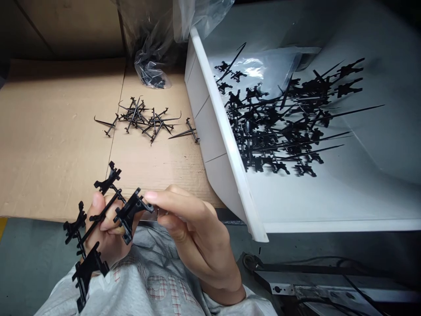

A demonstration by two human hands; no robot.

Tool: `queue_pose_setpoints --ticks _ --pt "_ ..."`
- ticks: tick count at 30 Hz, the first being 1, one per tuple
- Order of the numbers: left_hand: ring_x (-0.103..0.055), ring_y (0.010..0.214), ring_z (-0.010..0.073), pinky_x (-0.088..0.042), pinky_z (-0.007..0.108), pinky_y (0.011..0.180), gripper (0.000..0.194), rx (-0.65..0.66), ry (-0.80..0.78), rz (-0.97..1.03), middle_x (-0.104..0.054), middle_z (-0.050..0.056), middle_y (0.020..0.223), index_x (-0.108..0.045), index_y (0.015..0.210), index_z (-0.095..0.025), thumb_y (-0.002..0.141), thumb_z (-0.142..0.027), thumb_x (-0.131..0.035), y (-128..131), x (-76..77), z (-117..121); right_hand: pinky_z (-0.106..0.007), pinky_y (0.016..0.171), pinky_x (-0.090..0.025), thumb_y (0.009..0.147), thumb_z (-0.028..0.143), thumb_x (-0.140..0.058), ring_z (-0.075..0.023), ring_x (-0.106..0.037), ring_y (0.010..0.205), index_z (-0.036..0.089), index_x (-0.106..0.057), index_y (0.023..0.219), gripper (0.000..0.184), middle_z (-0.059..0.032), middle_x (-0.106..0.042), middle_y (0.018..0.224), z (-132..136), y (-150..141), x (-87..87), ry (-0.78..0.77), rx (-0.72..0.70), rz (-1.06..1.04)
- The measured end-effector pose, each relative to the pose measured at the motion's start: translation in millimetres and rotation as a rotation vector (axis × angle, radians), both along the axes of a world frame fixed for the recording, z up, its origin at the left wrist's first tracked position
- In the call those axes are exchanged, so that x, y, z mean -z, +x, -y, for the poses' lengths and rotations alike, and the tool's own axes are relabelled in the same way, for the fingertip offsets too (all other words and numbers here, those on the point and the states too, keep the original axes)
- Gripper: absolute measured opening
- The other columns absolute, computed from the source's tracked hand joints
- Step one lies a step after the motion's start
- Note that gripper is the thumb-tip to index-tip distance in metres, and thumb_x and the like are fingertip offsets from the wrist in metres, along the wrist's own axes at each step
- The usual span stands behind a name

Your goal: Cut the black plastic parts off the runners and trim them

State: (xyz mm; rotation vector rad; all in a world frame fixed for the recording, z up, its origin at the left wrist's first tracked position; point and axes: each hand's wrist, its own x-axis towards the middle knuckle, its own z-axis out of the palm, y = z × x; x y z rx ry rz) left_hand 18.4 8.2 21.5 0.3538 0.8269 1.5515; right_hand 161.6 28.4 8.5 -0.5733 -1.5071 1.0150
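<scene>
My left hand (pixel 110 235) is closed around the runner of a black moulded plastic sprue (pixel 100 218), holding it above my lap. Several bracket-shaped black parts branch off it on short stems. My right hand (pixel 200 237) reaches in from the right, its index fingertip on the end of the nearest black plastic bracket (pixel 131 213) and its thumb just below. That bracket sits at the sprue's right side, over my left fingers. Part of the grip is hidden behind the bracket.
Thin bare black sprues (pixel 134 115) lie piled on the cardboard sheet (pixel 59 145). A clear plastic bag (pixel 153 70) with black parts stands behind them. To the right, a white bin (pixel 230 145) holds many sprues with parts (pixel 272 123). A metal frame with cables (pixel 305 285) is below it.
</scene>
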Motion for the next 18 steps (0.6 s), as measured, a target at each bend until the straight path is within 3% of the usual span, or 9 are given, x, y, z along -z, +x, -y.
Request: queue_pose_setpoints --ticks 6,10,14,18 --pt "-0.006 0.042 0.0053 -0.055 0.006 0.06 0.086 -0.121 -0.022 -0.088 -0.007 -0.011 0.051 -0.019 0.052 -0.018 0.077 -0.042 -0.098 1.9 1.6 -1.8 -0.032 0.09 -0.071 0.11 0.024 -0.063 -0.0203 -0.082 0.101 0.036 -0.06 0.153 0.045 -0.0039 -0.083 0.126 5.5 1.6 -7.0 -0.049 0.021 0.072" --pt "-0.001 0.043 0.0058 -0.049 0.007 0.049 0.087 -0.091 0.008 -0.122 -0.006 -0.011 0.05 -0.017 0.052 -0.018 0.08 -0.043 -0.096 2.5 2.8 -1.2 -0.03 0.087 -0.071 0.11 0.027 -0.065 -0.0191 -0.082 0.097 0.033 -0.063 0.148 0.038 -0.0036 -0.084 0.121 4.4 1.0 -6.3 -0.029 0.025 0.064" --pt "0.0 0.043 0.0041 -0.049 0.005 0.052 0.091 -0.06 0.056 -0.134 -0.003 -0.011 0.049 -0.014 0.051 -0.017 0.08 -0.042 -0.097 5.7 -3.2 -4.4 -0.03 0.079 -0.069 0.112 0.032 -0.061 -0.0183 -0.079 0.085 0.03 -0.063 0.147 0.035 -0.0037 -0.083 0.108 3.3 0.2 -2.1 0.01 0.043 0.07" --pt "-0.002 0.043 0.0065 -0.038 0.011 0.039 0.094 -0.051 0.068 -0.173 -0.001 -0.01 0.047 -0.012 0.05 -0.018 0.076 -0.041 -0.099 9.1 -10.1 -8.1 -0.033 0.073 -0.069 0.11 0.024 -0.063 -0.0193 -0.074 0.075 0.03 -0.063 0.149 0.04 -0.0033 -0.082 0.103 4.5 3.2 -0.5 0.031 0.037 0.086"
